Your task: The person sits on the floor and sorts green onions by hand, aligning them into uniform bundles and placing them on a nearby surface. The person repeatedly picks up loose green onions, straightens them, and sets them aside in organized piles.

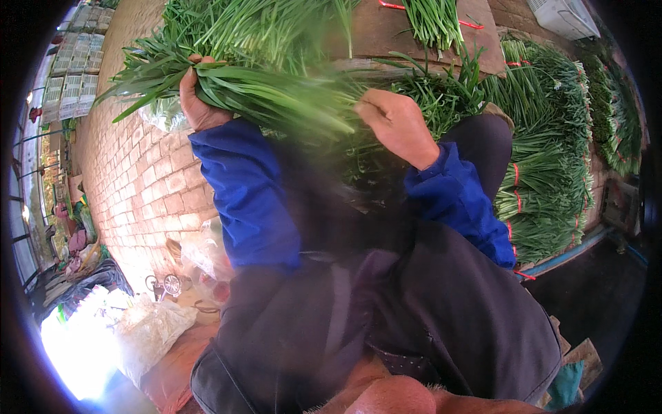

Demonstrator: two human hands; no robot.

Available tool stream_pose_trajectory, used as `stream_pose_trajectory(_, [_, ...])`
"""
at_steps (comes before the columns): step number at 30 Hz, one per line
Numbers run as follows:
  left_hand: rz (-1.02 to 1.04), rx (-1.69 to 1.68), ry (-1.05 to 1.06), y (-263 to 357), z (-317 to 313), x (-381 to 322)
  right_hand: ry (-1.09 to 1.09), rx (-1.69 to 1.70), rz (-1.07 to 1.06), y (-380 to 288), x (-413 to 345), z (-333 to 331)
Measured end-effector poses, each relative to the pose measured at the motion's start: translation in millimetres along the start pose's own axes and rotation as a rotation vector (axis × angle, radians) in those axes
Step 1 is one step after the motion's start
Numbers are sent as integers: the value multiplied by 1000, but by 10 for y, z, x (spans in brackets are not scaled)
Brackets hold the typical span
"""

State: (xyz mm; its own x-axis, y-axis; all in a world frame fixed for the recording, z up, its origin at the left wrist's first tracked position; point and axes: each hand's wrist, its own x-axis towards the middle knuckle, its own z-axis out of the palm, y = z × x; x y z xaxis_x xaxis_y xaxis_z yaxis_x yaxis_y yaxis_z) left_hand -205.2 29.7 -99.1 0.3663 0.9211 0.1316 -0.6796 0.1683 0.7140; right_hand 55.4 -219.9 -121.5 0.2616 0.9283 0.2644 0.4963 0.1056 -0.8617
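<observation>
My left hand (199, 98) is closed around a loose bunch of garlic chives (279, 95). The leaf tips spread out to its left, and the pale stem ends point right, blurred. At those stem ends is my right hand (395, 121), its fingers curled. Blur hides whether any stem is between its fingertips. Beyond the held bunch lies a large heap of loose garlic chives (269, 31). Below my right hand, loose leaves and trimmings (434, 93) are piled between my legs.
A brown board (380, 31) carries a chive bundle (432, 23) and red ties. Bundles tied in red (543, 155) are stacked at right. A white plastic crate (563, 18) stands at the upper right. Plastic bags (207, 253) lie on the brick floor (150, 176) at left.
</observation>
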Motion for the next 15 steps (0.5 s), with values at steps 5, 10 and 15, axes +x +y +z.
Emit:
stream_pose_trajectory(5, [-61, -153, -45, 53, -77, 27, -48, -314, 180, 410, -201, -246])
stream_pose_trajectory(10, [-68, -92, 115, 35, -102, 58, 5, -441, 136, 370, -268, -416])
stream_pose_trajectory(15, [-76, -38, 200, -42, -36, 64, 59, -165, -160, -21, 11, -188])
